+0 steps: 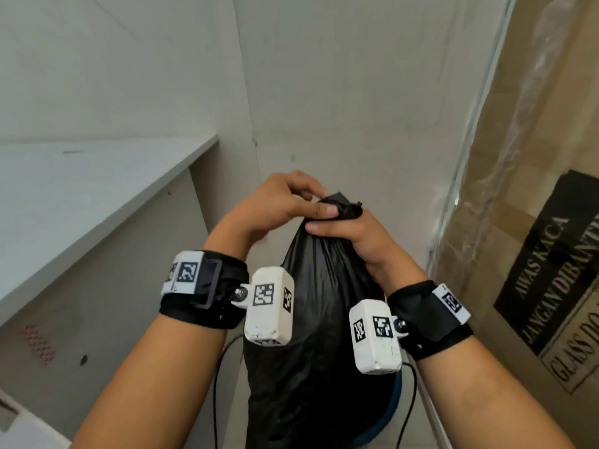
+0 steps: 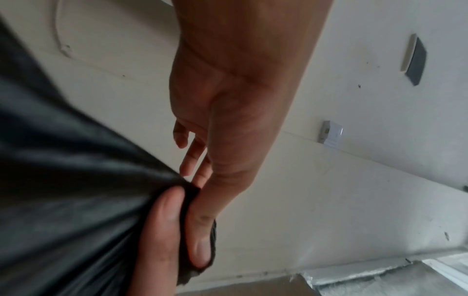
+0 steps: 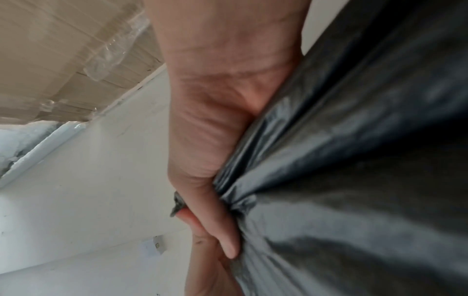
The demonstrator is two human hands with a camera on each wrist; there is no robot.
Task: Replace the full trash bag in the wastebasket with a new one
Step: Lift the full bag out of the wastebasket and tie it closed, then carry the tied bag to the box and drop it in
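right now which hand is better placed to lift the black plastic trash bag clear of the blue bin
Probably the right hand: its fingers wrap the gathered neck of the black plastic trash bag. The left hand only pinches the top tuft with thumb and fingertip. The blue bin rim shows below.

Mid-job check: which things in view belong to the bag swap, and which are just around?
Job:
full black plastic trash bag
blue wastebasket rim
left hand and right hand, gripping the bag's neck

Around:
brown cardboard glass-warning box
white shelf
black cable
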